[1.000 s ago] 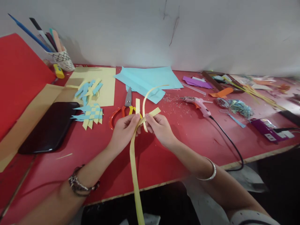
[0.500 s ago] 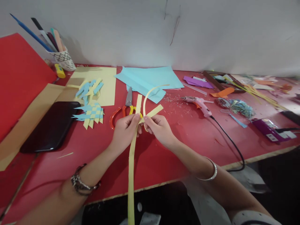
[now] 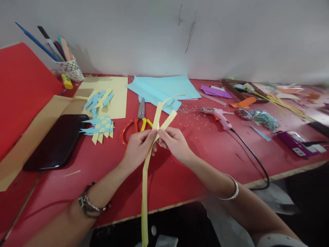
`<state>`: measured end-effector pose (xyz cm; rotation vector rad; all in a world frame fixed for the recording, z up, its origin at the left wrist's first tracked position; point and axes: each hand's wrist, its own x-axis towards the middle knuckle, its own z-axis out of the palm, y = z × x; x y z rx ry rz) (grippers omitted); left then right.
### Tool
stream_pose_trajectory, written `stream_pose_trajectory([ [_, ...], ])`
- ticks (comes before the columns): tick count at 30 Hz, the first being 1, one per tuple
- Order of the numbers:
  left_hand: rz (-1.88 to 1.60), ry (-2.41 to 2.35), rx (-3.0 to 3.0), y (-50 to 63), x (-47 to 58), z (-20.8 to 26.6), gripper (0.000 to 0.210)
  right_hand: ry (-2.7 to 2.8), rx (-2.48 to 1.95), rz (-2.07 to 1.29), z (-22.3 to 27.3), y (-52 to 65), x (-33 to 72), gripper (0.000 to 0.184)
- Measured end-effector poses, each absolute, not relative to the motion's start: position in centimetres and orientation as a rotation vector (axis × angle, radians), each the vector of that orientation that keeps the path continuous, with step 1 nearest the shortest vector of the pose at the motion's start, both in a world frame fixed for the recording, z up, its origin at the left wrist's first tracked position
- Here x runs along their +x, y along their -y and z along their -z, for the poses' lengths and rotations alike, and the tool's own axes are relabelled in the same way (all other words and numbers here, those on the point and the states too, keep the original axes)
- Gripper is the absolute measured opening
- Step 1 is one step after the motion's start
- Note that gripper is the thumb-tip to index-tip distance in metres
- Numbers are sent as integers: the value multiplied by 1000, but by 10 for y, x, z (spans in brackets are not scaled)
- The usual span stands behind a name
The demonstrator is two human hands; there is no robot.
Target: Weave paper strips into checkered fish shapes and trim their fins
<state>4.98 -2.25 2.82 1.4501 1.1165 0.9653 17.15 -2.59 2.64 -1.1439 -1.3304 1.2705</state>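
Long yellow paper strips (image 3: 145,185) are pinched between both hands over the middle of the red table, their upper ends crossing in a V and the long tail hanging past the table's front edge. My left hand (image 3: 138,144) grips them at the crossing with thumb and fingers. Close beside it, my right hand (image 3: 176,142) pinches the same spot, the two thumb tips nearly touching. A thin curved strip (image 3: 172,97) rises behind the crossing. Orange-and-yellow-handled scissors (image 3: 141,116) lie just beyond my left hand. The fingers under the strips are partly hidden.
Woven blue-and-yellow paper pieces (image 3: 100,127) and a black phone-like slab (image 3: 56,144) lie left. Blue paper sheets (image 3: 164,87) are at the back. Right are a pink glue gun (image 3: 218,115) with a cord, a tassel-like bundle (image 3: 264,118) and a purple box (image 3: 293,142).
The crossed strip ends have swung: the left one leans further right and the right one stands steeper. The thin curved strip has sunk behind them. Both hands keep their pinch.
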Motion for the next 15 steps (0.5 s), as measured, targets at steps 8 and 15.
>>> stream_pose_trajectory([
  [8, -934, -1094, 1420, 19, 49, -29, 34, 1264, -1163, -1247, -29, 26, 172, 34],
  [15, -926, -1088, 1485, 21, 51, -26, 33, 1295, -1118, -1327, -30, 26, 170, 31],
])
